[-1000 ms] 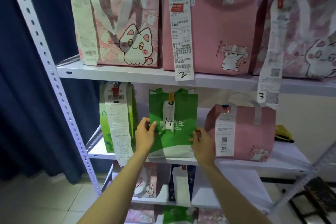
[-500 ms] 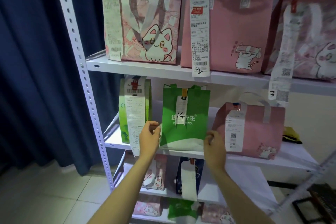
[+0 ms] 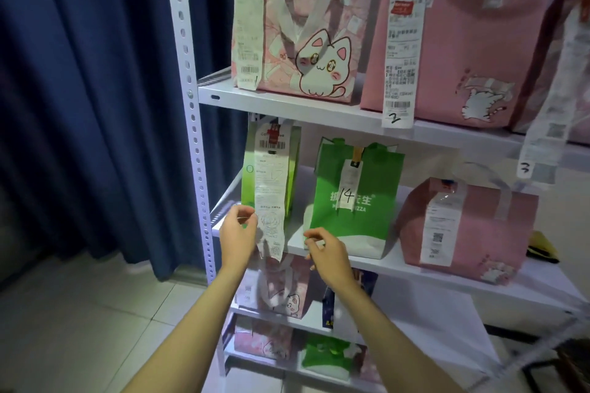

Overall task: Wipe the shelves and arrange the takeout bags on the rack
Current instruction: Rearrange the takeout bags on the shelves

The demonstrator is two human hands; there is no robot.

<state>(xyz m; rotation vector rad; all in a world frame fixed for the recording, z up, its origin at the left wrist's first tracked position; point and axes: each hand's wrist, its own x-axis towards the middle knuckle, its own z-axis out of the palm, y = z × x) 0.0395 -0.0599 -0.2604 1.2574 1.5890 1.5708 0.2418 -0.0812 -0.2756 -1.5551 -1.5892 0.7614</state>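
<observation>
1. My left hand (image 3: 238, 234) is at centre frame, in front of the foot of the light green bag (image 3: 271, 169). Fingers loosely curled, thumb and forefinger close together beside the long receipt (image 3: 269, 201) hanging off that bag. Motion blur; I cannot tell if it actually pinches the paper or the bag.
2. My right hand (image 3: 329, 255) is just right of it, below the lower left corner of the green pizza bag (image 3: 357, 198). Fingers half-curled and relaxed, nothing in them, not touching the bag.
3. Green pizza bag: matte non-woven fabric, boxy, white band at the bottom, upright on the middle shelf (image 3: 415, 268), with a paper tag marked 14 clipped at the top.
4. Right of it on the same shelf: a pink bag (image 3: 479, 226) with a soft rounded top and a receipt on its face.
5. Upper shelf: a pink cat-print bag (image 3: 306, 51) with white webbing handles, then a plain pink bag (image 3: 472, 41) with a receipt marked 2.
6. Rack upright (image 3: 188, 89): white perforated steel angle. Dark blue pleated curtain (image 3: 89, 89) fills the left of the frame.
</observation>
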